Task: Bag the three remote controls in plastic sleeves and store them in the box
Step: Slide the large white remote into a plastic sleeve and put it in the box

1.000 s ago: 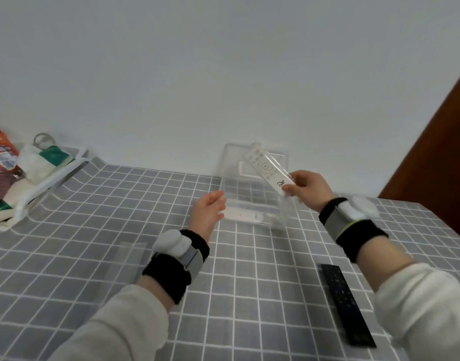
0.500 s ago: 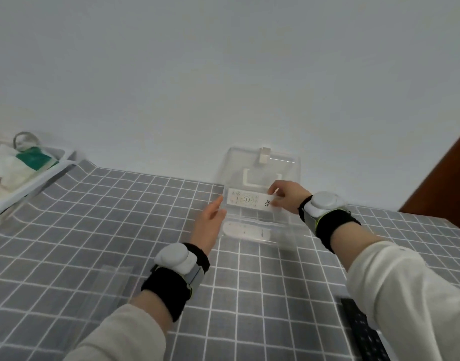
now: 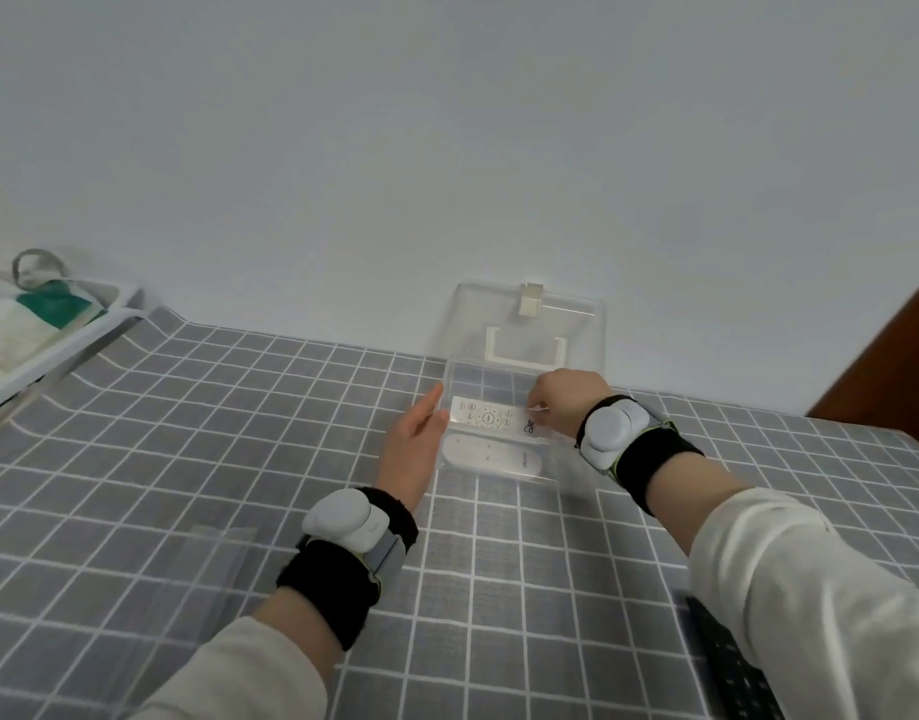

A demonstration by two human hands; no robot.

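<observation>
Grey checked tablecloth (image 3: 187, 433) covers the whole surface, with open room between the two forearms and a wide stretch left of the left wrist. Nearest, at the lower right edge of view, a black remote (image 3: 732, 667) lies flat, partly hidden under the right sleeve. A clear plastic sleeve (image 3: 223, 553) lies flat on the cloth just left of the left wrist, hard to make out against the checks.

Further in, the left hand (image 3: 413, 444) rests with straight fingers against the left wall of the clear box (image 3: 519, 478) and grips nothing. Inside the box, a plain white remote (image 3: 491, 456) lies lengthwise along the front wall. Just behind it is a buttoned white remote (image 3: 491, 419), level and parallel; the right hand (image 3: 561, 402) pinches its right end with curled fingers. Whether that remote already touches the box floor I cannot tell.

Behind, the box's lid (image 3: 576, 324) stands open against the pale wall. Far left, well apart from the box, a white tray (image 3: 83, 340) holds white and green packets. At the far right, a brown panel edges the frame.
</observation>
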